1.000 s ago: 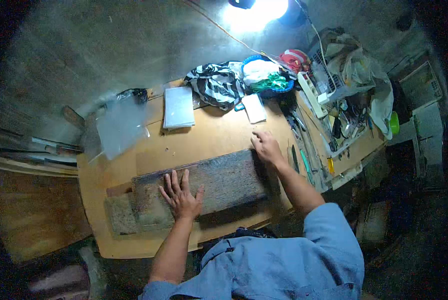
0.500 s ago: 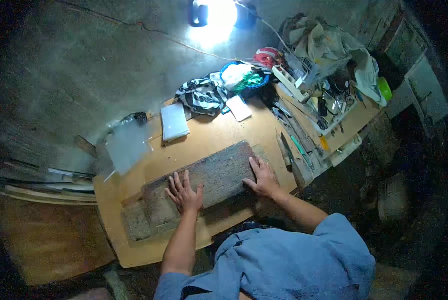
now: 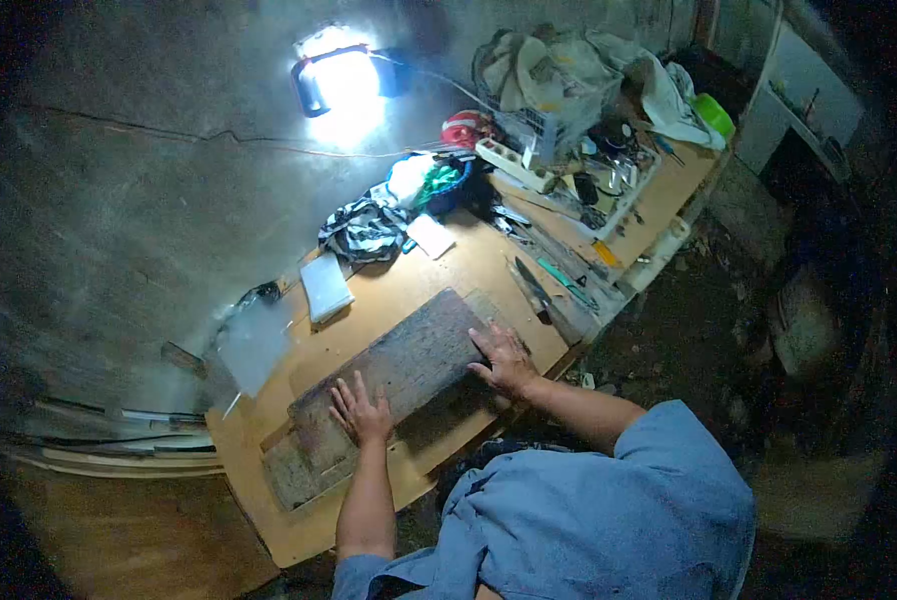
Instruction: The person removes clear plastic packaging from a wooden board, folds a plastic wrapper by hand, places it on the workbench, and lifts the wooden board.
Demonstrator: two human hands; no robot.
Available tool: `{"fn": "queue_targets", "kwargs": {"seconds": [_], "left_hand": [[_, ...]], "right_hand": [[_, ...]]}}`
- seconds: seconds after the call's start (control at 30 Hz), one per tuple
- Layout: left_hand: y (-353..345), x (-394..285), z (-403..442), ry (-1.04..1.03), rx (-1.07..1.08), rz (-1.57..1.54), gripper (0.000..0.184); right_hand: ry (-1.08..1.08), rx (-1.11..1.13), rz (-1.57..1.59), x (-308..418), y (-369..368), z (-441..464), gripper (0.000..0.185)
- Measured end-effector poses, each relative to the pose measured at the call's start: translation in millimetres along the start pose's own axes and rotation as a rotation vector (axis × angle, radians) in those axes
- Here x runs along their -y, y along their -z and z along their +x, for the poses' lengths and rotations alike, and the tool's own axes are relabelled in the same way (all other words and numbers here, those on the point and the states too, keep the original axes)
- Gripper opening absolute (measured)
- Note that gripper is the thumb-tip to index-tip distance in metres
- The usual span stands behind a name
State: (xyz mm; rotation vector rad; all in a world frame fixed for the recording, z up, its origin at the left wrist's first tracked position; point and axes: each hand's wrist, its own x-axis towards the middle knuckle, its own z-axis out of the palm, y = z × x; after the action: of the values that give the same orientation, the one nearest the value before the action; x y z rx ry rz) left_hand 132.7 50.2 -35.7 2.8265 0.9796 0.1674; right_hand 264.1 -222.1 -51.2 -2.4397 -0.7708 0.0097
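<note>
A dark, worn wooden board (image 3: 414, 350) lies slantwise across the tabletop. Beneath it, a second weathered plank (image 3: 294, 478) seems to stick out at the lower left end. My left hand (image 3: 365, 410) rests flat with spread fingers on the board's left part, near its front edge. Toward the other end, my right hand (image 3: 506, 362) lies palm down at the right edge of the boards, fingers apart. Neither hand grips anything. The palms hide part of the wood under them.
On the light wooden table (image 3: 259, 520) are a stack of white sheets (image 3: 326, 287), a knife (image 3: 534, 285) and a green cutter (image 3: 561, 278). A zebra-striped cloth (image 3: 366, 228), a power strip (image 3: 515, 165) and a tool tray (image 3: 609, 220) stand behind. A bright lamp (image 3: 344, 85) shines above.
My view has turned, so the table and lamp sit further left and look more tilted. Both hands stay flat on the boards, with only slight finger shifts.
</note>
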Motion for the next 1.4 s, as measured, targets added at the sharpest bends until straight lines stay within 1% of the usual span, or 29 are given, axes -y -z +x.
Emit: {"fn": "queue_targets", "kwargs": {"seconds": [0.07,0.13,0.17,0.23,0.27,0.3,0.37,0.4,0.47,0.5,0.57,0.6,0.67,0.77,0.83,0.87,0.93,1.03,1.2,1.27,1.3,1.37,1.4], "left_hand": [[1,5,-9,-0.018,0.002,0.012,0.063],[9,4,-21,-0.044,0.006,0.03,0.061],[13,4,-28,-0.046,0.008,0.033,0.061],[24,0,-43,-0.047,0.062,0.069,0.061],[21,4,-47,-0.046,0.065,0.072,0.061],[16,9,-52,-0.068,0.053,0.092,0.061],[12,15,-61,-0.092,0.04,0.112,0.061],[12,14,-66,-0.094,0.028,0.105,0.061],[12,13,-76,-0.098,0.013,0.099,0.061],[13,11,-80,-0.091,0.006,0.082,0.06],[12,11,-85,-0.088,-0.003,0.065,0.06],[10,12,-88,-0.107,-0.034,0.067,0.06],[7,13,-94,-0.127,-0.066,0.069,0.06],[5,13,-103,-0.115,-0.038,0.044,0.063],[10,13,-110,-0.096,0.017,0.014,0.066],[4,18,-114,-0.096,0.017,0.015,0.066],[-5,27,-121,-0.186,-0.063,-0.077,0.066],[-7,30,-137,-0.13,-0.048,-0.074,0.067],[-6,31,-141,-0.129,-0.034,-0.067,0.069],[-8,31,-141,-0.114,-0.014,-0.082,0.07],[-8,30,-140,-0.102,-0.02,-0.055,0.07],[-9,30,-141,-0.088,-0.028,-0.028,0.071],[-8,29,-141,-0.093,-0.037,-0.038,0.071]], "right_hand": [[-0.014,0.003,0.009,0,4,-6,0.068],[0.055,-0.055,0.047,-4,14,-12,0.063],[0.052,-0.055,0.05,-9,18,-15,0.063],[0.022,-0.162,-0.156,-24,28,-22,0.062],[-0.069,-0.173,-0.206,-32,35,-22,0.059],[-0.071,-0.171,-0.202,-39,42,-23,0.059],[-0.208,-0.353,-0.203,-52,53,-23,0.057],[-0.21,-0.353,-0.201,-57,57,-21,0.057],[-0.33,-0.231,-0.148,-66,62,-15,0.059],[-0.331,-0.233,-0.146,-70,63,-10,0.059],[-0.405,-0.155,-0.043,-78,60,-1,0.062],[-0.405,-0.158,-0.043,-83,54,3,0.062],[-0.422,-0.14,-0.146,-91,43,12,0.054],[-0.412,-0.11,-0.226,-86,56,21,0.051],[-0.413,-0.098,-0.241,-97,48,29,0.054],[-0.41,-0.084,-0.255,-102,44,31,0.057],[-0.419,-0.094,-0.23,-97,50,34,0.055],[-0.409,-0.104,-0.228,-97,50,37,0.053],[-0.351,-0.14,-0.321,-104,44,49,0.051],[-0.389,-0.024,-0.325,-109,43,61,0.052],[-0.387,-0.023,-0.326,-110,44,64,0.052],[-0.269,-0.106,-0.272,-111,47,68,0.053],[-0.267,-0.105,-0.272,-112,48,72,0.053]]}}
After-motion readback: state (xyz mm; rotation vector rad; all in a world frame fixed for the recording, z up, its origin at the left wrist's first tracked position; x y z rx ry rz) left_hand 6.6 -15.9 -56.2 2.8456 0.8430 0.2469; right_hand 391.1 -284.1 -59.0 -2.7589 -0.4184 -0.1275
